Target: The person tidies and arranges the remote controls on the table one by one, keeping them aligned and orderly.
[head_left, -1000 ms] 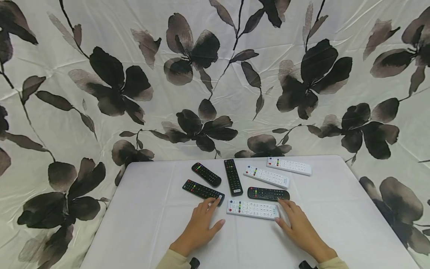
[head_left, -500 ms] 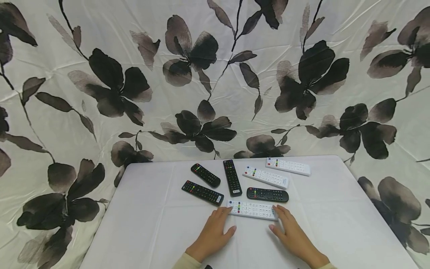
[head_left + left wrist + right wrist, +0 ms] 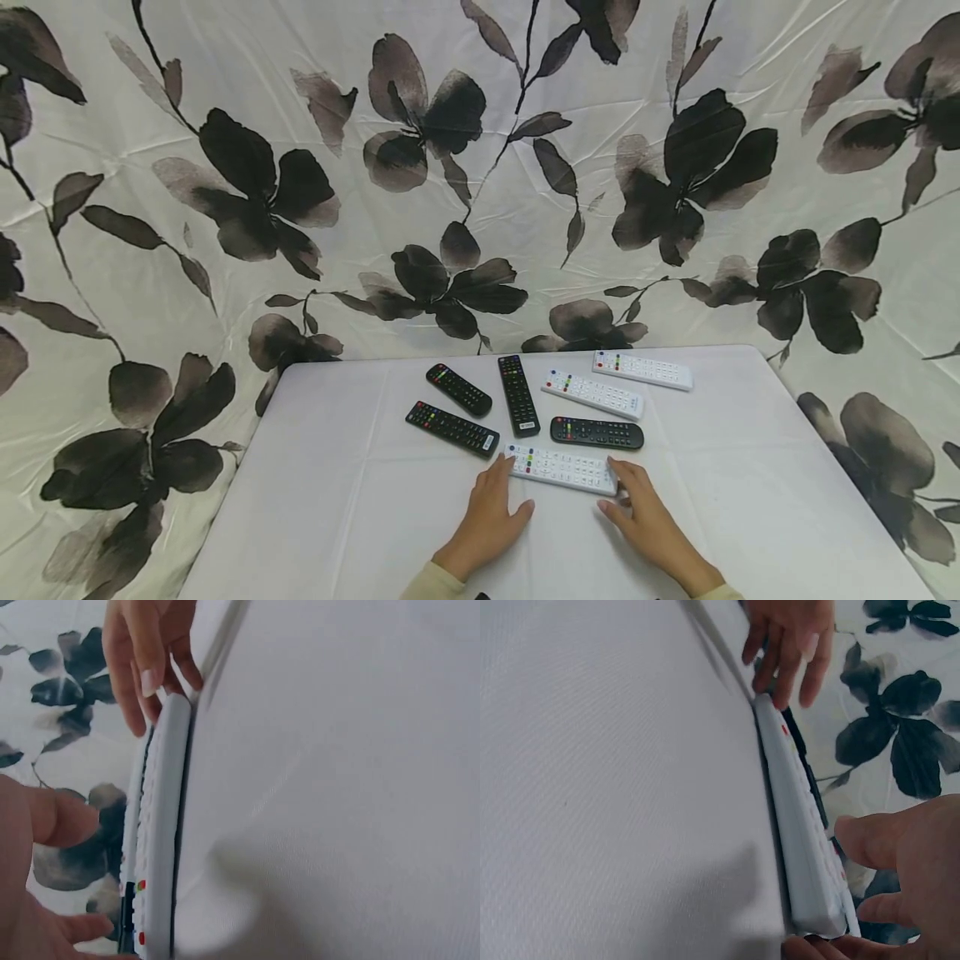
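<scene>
A white remote control (image 3: 562, 468) with small coloured buttons lies nearest the person on the table, turned slightly. My left hand (image 3: 489, 517) has its fingertips right at the remote's left end, thumb spread away. At the opposite end are the fingertips of my right hand (image 3: 637, 512), its thumb also held apart. In the left wrist view, the remote (image 3: 161, 817) shows from its side, flat on the cloth, between the two hands. The right wrist view shows fingers (image 3: 821, 949) beside the remote's near end. Neither hand curls around it.
Behind it lie black remotes, one slanted at left (image 3: 453, 429), another beyond it (image 3: 459, 390), an upright one (image 3: 519, 396) and one at right (image 3: 597, 432). Two white remotes (image 3: 592, 394) (image 3: 643, 370) lie farther back. A white cloth covers the table (image 3: 315, 500); a floral curtain (image 3: 555, 50) hangs behind.
My left hand has moved right from the slanted black remote to the front white remote's left end. My right hand has come down beside its right end. The white remote has turned slightly.
</scene>
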`<state>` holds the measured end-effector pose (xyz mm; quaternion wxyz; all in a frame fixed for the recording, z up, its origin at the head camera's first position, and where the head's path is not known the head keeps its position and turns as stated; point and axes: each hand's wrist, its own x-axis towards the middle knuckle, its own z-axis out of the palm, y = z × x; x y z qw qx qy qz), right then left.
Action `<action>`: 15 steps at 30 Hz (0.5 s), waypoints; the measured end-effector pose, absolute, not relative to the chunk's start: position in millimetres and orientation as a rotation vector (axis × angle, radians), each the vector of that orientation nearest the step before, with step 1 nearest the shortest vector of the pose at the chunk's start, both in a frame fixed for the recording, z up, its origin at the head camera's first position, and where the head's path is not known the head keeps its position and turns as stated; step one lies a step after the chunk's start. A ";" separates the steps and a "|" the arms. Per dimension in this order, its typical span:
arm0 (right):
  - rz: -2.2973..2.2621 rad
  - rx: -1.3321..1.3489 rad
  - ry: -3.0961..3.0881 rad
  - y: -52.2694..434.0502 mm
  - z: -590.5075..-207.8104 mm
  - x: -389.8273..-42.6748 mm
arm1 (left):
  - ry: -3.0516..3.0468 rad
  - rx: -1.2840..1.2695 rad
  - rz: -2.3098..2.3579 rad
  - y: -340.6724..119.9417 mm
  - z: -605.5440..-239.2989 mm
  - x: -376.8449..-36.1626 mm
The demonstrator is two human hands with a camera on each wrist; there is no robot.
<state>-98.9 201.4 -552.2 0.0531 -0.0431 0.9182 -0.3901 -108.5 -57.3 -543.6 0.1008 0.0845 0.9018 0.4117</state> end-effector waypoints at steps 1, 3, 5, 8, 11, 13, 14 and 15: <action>-1.193 -0.121 2.783 200.8 -552.2 -99.5 | 2.643 0.223 1.253 -56.7 -543.7 -109.2; -1.207 -0.104 2.771 199.7 -552.1 -100.6 | 2.604 0.174 1.318 -55.7 -542.6 -110.0; -1.240 -0.081 2.748 198.8 -552.1 -101.8 | 2.571 0.120 1.360 -54.8 -542.0 -110.3; -1.274 -0.031 2.735 197.6 -551.8 -102.7 | 2.549 0.064 1.404 -53.9 -541.6 -109.5; -1.280 0.026 2.740 196.4 -550.8 -102.2 | 2.537 0.041 1.453 -54.6 -541.4 -107.3; -1.285 0.066 2.736 194.7 -550.0 -100.9 | 2.539 0.039 1.493 -56.5 -540.1 -105.2; -1.297 0.085 2.724 193.4 -549.3 -100.0 | 2.542 0.041 1.522 -58.0 -539.1 -104.2; -1.317 0.105 2.710 191.8 -548.5 -99.1 | 2.546 0.038 1.557 -60.1 -538.6 -103.5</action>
